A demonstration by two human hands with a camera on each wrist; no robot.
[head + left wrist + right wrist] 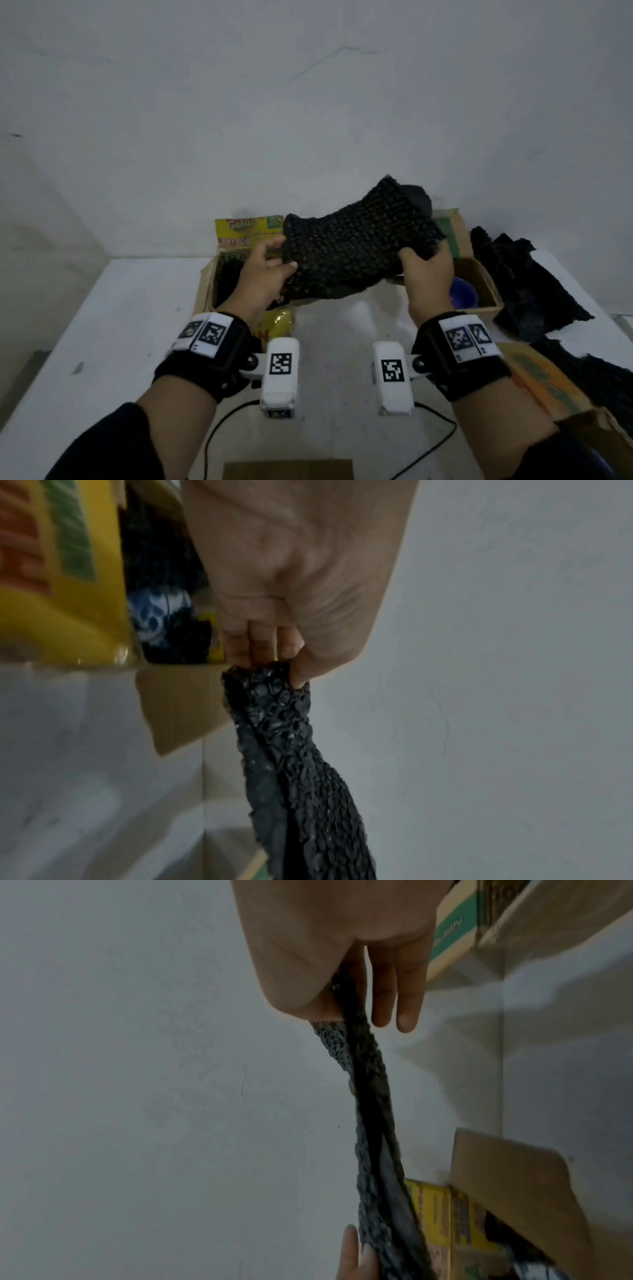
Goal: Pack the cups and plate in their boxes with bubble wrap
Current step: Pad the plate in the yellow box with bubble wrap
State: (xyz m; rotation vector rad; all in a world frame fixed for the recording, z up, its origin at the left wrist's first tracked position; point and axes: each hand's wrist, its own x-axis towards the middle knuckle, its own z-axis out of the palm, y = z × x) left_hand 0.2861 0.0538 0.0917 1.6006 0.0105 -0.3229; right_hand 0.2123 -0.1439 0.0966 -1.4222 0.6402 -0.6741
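A sheet of black bubble wrap [359, 246] hangs in the air above the table, held between both hands. My left hand [270, 270] pinches its left edge [274, 685] between thumb and fingers. My right hand [428, 270] pinches the right edge [346, 1020]; two of its fingers [404, 996] stick out straight behind the sheet. Below the sheet an open yellow cup box [236, 236] holds black wrap and a blue-and-white patterned piece [157, 618]. A blue cup [462, 296] sits in the open cardboard box [486, 284] on the right.
More black bubble wrap sheets [527, 284] lie on the white table [102, 325] at the right. Another printed box [544, 380] lies at the near right, and a cardboard piece [287, 469] at the front edge. A cable [431, 445] runs across the near table.
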